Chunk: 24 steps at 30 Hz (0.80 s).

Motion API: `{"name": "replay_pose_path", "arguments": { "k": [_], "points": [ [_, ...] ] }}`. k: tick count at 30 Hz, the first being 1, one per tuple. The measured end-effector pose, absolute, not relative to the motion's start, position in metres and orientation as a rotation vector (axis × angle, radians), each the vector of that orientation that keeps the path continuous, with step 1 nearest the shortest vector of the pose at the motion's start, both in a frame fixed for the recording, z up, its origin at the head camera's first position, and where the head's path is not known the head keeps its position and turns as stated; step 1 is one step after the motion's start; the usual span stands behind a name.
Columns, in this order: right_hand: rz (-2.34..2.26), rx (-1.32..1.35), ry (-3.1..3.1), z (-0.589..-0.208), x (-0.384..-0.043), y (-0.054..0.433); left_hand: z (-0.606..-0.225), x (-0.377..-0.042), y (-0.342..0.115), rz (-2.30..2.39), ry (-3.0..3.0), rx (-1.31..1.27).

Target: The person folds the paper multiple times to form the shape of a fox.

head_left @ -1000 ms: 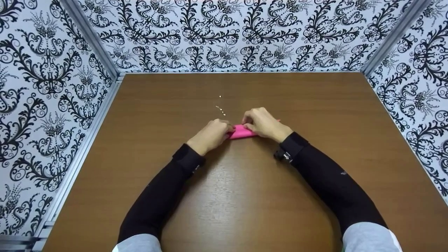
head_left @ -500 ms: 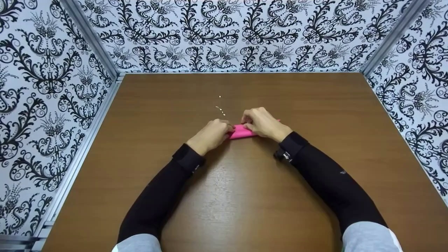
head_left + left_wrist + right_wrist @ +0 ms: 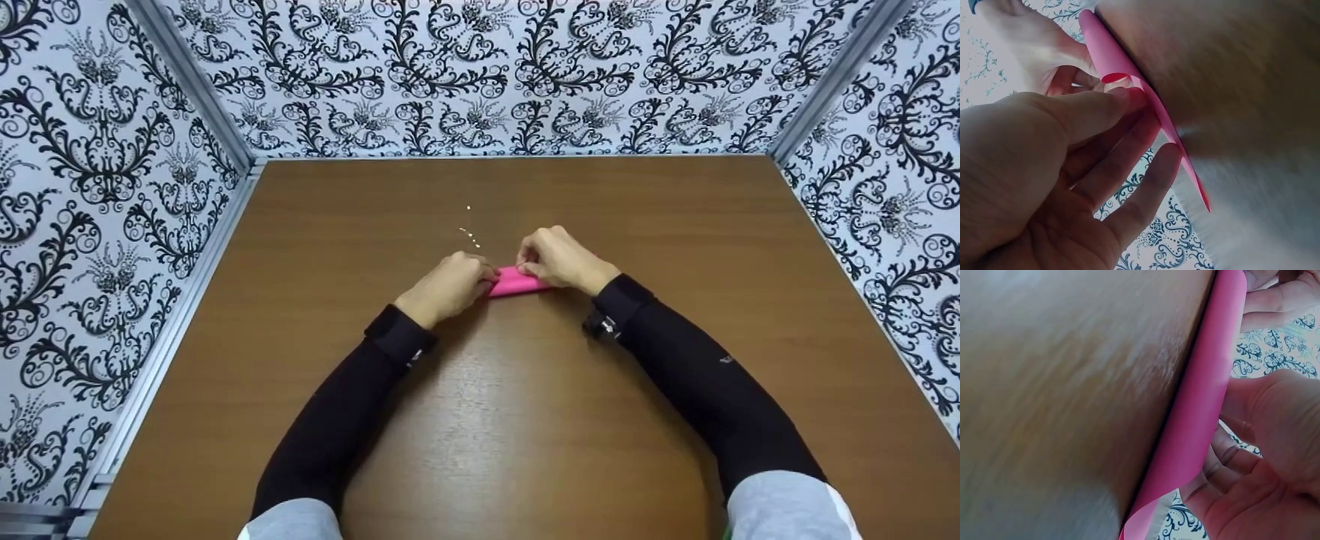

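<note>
A sheet of pink paper [image 3: 516, 282] lies across the middle of the table, its near part curled up into a rounded fold. My left hand [image 3: 454, 283] pinches its left end. In the left wrist view the thumb and fingers meet at the open end of the curl, and a flat pink strip [image 3: 1193, 174] runs on beyond the fingertips. My right hand [image 3: 562, 259] grips the paper further right. The right wrist view shows the smooth outside of the curled paper [image 3: 1202, 394], with the right thumb and fingers at its far side, partly hidden behind it.
Several tiny white specks [image 3: 470, 237] lie on the brown wooden table [image 3: 480, 420] just beyond the hands. Patterned black-and-white walls [image 3: 480, 75] with metal framing enclose the back and both sides.
Both hands keep their hold and have barely shifted. The pink paper between them looks smoother, and the small tip that showed past the right hand is now almost hidden. The head view has moved slightly.
</note>
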State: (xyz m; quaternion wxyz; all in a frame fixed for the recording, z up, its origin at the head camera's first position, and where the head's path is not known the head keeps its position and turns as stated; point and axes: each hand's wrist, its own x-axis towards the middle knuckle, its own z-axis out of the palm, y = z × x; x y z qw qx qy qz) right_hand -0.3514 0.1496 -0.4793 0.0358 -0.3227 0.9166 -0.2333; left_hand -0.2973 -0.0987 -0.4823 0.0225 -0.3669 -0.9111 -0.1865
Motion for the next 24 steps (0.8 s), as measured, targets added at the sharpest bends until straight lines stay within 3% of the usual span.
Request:
{"name": "replay_pose_path", "arguments": {
  "k": [24],
  "points": [
    [-0.723,-0.918,2.825,-0.479,-0.355,0.151,-0.480,-0.305,-0.062,-1.020,-2.987,-0.569]
  ]
}}
